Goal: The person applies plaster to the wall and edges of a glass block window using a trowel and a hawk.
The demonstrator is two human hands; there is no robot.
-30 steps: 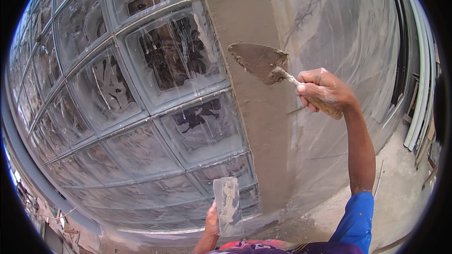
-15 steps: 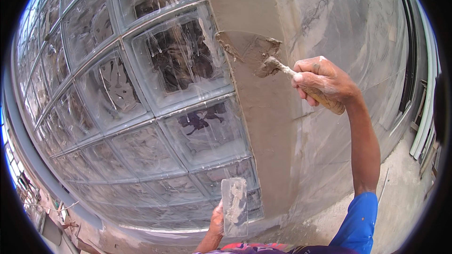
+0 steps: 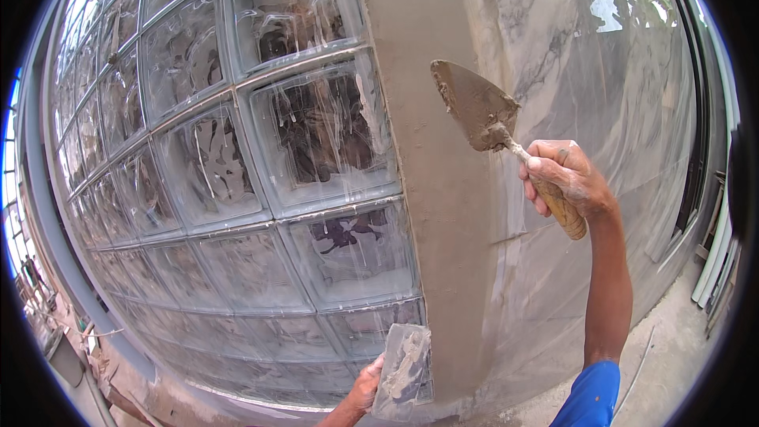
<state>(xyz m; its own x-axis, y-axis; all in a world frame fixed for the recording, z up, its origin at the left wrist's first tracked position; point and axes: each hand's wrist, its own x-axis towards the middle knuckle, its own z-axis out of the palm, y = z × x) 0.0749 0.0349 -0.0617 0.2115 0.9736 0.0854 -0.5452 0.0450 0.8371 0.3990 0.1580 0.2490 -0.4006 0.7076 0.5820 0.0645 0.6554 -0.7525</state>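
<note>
My right hand [image 3: 571, 175] is closed round the wooden handle of a pointed trowel [image 3: 478, 104], whose blade is smeared with wet mortar. The blade tips up and left, in front of a vertical strip of grey-brown mortar [image 3: 447, 269]. Low in the view, my left hand [image 3: 366, 383] grips the edge of a flat greyish board [image 3: 402, 372] with mortar streaked across its face; most of those fingers are hidden behind it. Along the strip's left side runs a wall of glass blocks [image 3: 324, 130], splashed with whitish drips.
Right of the strip stands a glossy marble-patterned panel [image 3: 593, 111] with reflections. Pale pipes [image 3: 715, 257] lean at the far right above a concrete floor [image 3: 664, 348]. A grey post [image 3: 87, 285] and scattered debris [image 3: 63, 340] are at the far left.
The trowel has come away from the mortar strip and turned so its blade points up-left. My right hand has moved slightly right and down. The board has tilted, and the whole view has shifted.
</note>
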